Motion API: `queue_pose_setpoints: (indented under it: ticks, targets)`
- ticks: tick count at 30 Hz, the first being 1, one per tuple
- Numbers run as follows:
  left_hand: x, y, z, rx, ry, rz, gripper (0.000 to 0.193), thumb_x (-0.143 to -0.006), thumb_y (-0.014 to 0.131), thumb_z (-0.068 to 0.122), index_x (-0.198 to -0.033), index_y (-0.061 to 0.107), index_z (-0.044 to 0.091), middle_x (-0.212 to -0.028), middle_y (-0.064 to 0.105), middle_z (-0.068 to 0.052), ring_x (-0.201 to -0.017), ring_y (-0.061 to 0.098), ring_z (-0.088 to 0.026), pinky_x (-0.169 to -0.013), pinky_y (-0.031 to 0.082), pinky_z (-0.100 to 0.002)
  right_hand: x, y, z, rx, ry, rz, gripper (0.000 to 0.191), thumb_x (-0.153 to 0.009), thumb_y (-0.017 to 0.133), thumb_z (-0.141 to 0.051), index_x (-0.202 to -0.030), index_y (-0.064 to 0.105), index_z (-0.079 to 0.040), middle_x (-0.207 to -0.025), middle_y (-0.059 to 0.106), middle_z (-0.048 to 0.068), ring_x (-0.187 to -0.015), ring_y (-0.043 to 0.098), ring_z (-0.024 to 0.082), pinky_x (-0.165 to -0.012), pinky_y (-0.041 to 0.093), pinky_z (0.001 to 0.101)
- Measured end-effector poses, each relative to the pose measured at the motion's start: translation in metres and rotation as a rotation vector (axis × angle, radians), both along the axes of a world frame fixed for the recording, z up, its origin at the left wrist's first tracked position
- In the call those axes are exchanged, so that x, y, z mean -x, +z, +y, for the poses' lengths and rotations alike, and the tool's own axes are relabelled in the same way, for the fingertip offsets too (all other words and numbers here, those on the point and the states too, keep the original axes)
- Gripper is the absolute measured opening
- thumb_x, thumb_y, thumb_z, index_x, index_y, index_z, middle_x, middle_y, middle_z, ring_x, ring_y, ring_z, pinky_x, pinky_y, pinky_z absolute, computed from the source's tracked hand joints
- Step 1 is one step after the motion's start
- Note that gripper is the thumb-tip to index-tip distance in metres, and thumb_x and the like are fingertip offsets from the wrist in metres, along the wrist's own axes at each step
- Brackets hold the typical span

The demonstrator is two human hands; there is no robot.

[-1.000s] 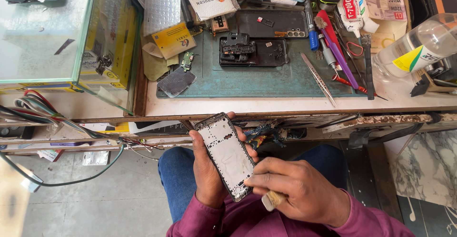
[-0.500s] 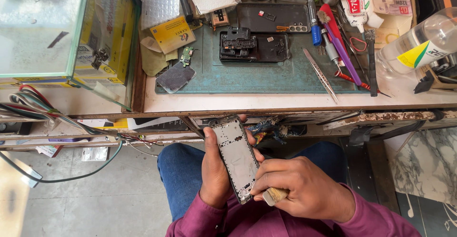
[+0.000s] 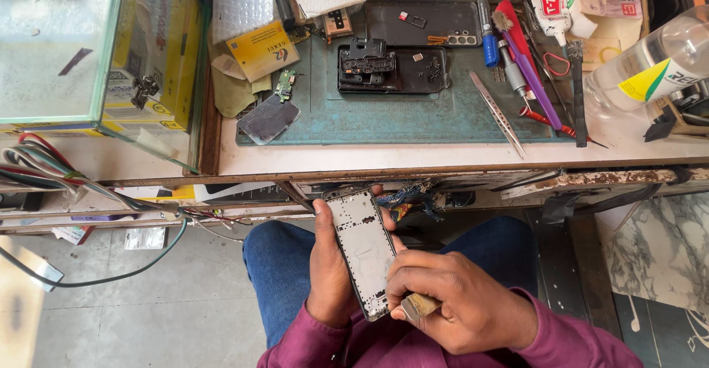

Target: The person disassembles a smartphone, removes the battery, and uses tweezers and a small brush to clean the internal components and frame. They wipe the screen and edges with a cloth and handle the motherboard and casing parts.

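In the head view, the left hand (image 3: 329, 272) is closed around a phone frame (image 3: 363, 251) and holds it over the lap, below the edge of the workbench (image 3: 443, 157). The right hand (image 3: 461, 301) grips a small wooden-handled tool (image 3: 419, 307) that touches the lower end of the frame. On the green mat (image 3: 413, 117) lie tweezers (image 3: 498, 114) and a dark phone part (image 3: 391, 69).

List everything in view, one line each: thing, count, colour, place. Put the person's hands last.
phone frame: 1, silver-grey, held over the lap
wooden-handled tool: 1, tan, in the right hand
work mat: 1, teal, on the bench
phone back covers: 2, black, top of the mat
tweezers: 1, silver, right side of the mat
plastic bottle: 1, clear, lying at the bench's right end
glass case: 1, clear, left
left hand: grips the frame
right hand: grips the tool
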State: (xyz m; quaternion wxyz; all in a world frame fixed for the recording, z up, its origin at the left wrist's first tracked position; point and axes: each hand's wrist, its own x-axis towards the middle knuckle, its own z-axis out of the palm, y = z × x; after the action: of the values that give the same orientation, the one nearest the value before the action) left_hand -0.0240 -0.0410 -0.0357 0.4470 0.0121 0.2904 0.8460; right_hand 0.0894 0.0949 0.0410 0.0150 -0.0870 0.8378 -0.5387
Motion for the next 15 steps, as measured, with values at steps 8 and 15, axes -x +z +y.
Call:
queue_pose_setpoints:
  ticks: [8, 15]
  targets:
    - [0.001, 0.001, -0.005, 0.013, 0.03, -0.033, 0.091, -0.099, 0.028, 0.071, -0.145, 0.047, -0.005, -0.096, 0.066, -0.014, -0.073, 0.071, -0.024, -0.062, 0.061, -0.035, -0.005, -0.011, -0.005, 0.054, -0.067, -0.079, 0.011, -0.091, 0.073, -0.006, -0.092, 0.063, -0.002, -0.091, 0.066, 0.009, -0.072, 0.069, 0.021, -0.062, 0.054, 0.0328]
    - [0.002, 0.001, -0.007, -0.012, 0.029, -0.036, 0.091, -0.101, 0.027, 0.071, -0.148, 0.043, -0.006, -0.096, 0.064, -0.013, -0.073, 0.071, -0.025, -0.059, 0.061, -0.036, -0.008, -0.016, 0.006, 0.067, -0.104, -0.006, 0.012, -0.094, 0.074, -0.012, -0.094, 0.066, -0.002, -0.09, 0.066, 0.009, -0.079, 0.068, 0.023, -0.07, 0.054, 0.0342]
